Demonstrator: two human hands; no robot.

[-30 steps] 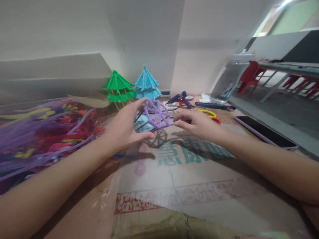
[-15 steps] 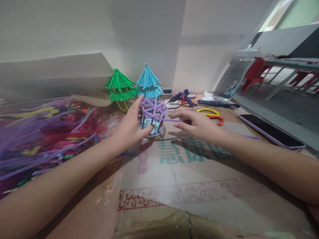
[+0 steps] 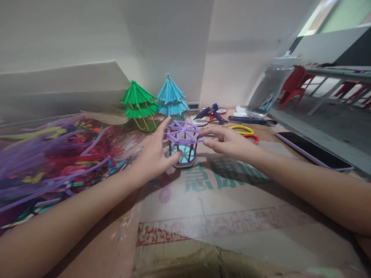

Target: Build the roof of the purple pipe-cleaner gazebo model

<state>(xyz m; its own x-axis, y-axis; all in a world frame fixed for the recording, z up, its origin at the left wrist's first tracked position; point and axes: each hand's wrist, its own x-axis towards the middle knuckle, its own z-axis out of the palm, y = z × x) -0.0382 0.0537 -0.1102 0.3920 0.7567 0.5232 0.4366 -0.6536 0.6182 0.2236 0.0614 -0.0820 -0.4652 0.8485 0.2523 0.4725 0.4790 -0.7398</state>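
Note:
A small model pavilion frame point(image 3: 183, 133), with a spoked purple top, dark posts and a light-blue base, stands between my hands. My left hand point(image 3: 155, 154) grips it from the left, its thumb at the front near the base and its fingers along the far left side. From the top's right rim a loose end of purple pipe cleaner point(image 3: 200, 141) sticks out. My right hand point(image 3: 226, 142) pinches this end between thumb and fingers. Behind the frame are two finished-looking pavilions, one with a green roof point(image 3: 138, 99) and one with a blue roof point(image 3: 171, 96).
Bundles of coloured pipe cleaners point(image 3: 58, 162) in clear plastic spread over the left side. At the back lie a glue gun point(image 3: 211, 113), a utility knife point(image 3: 252, 120) and scissors point(image 3: 251, 137). A phone point(image 3: 314, 150) and a large clear bottle point(image 3: 271, 90) are at the right.
The pavilion frame has shifted slightly right and nearer to me, and has turned. Much less of the purple pipe cleaner shows between its rim and my right hand.

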